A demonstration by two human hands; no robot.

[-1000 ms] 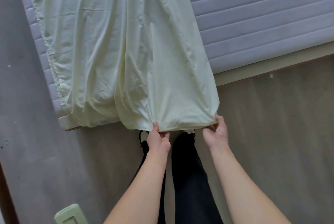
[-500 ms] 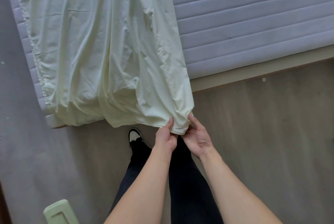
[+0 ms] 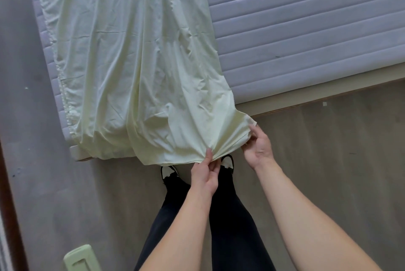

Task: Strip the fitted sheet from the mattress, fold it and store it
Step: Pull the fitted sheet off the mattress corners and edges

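Fitted sheet [image 3: 131, 69], pale yellow-green, lies folded lengthwise over the grey mattress [image 3: 306, 29], near end hanging off its corner. Left hand [image 3: 205, 175] pinches the bunched hem; right hand [image 3: 258, 150] grips the hem's right corner. Black-and-white shoes [image 3: 168, 171] below.

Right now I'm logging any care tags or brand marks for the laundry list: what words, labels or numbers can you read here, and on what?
None can be read.
Fitted sheet: plain pale fabric, no tag or print showing.
Mattress: quilted ribs only, no label in view.
Pale green object at the bottom edge: no legible marking.
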